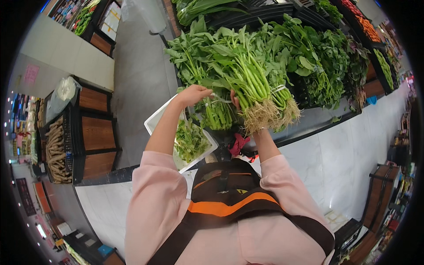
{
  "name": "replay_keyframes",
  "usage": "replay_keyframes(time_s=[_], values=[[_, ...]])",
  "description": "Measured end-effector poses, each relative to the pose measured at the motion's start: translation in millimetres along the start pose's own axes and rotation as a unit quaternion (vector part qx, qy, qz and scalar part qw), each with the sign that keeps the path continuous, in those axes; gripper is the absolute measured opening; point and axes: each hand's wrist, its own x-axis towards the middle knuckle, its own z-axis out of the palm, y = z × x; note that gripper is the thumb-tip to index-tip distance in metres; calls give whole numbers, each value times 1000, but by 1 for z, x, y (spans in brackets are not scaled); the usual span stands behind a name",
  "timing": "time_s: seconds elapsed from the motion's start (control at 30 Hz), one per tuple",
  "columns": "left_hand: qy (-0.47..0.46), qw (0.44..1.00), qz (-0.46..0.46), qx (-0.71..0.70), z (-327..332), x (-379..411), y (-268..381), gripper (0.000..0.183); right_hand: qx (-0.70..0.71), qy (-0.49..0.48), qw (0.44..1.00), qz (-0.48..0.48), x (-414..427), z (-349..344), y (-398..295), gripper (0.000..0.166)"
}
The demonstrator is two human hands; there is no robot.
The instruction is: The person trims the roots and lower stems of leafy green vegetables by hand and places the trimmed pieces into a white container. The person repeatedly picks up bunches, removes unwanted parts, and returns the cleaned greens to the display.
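A bunch of leafy greens with pale green stems and tan roots (253,82) lies over other bunches on the display. My right hand (243,102) is largely hidden under its root end, with some fingertips showing at the left of the stems. To the left, my left hand (198,94) has its fingers drawn together near a pale tie by a smaller bunch of greens with cut stems (217,116); whether it grips the tie is not plain. Another rooted bunch, bound with a white tie (279,88), lies just right of the first.
A white foam box (212,143) holding loose leaves stands below my left forearm. More greens (331,56) fill the stand at right, near its dark edge. A roll of plastic bags (150,16) stands at upper left. Root vegetables (59,152) fill a crate at far left.
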Motion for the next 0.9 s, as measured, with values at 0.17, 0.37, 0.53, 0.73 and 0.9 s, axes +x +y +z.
replay_keyframes(time_s=[0.17,0.37,0.53,0.73,0.9], values=[[4,1000,11,15,1,11,-7,34,35,37,998,34,1,-3,-10,63],[34,994,-6,107,27,32,-34,30,37,30,999,5,0,9,6,63],[-56,977,-139,-151,51,30,-13,27,-183,102,970,-122,2,-10,12,56],[-66,974,-141,-162,55,20,0,22,-166,97,977,-94,3,-57,13,50],[-37,948,-228,-218,52,31,-9,28,-160,95,982,-37,-2,-88,15,48]])
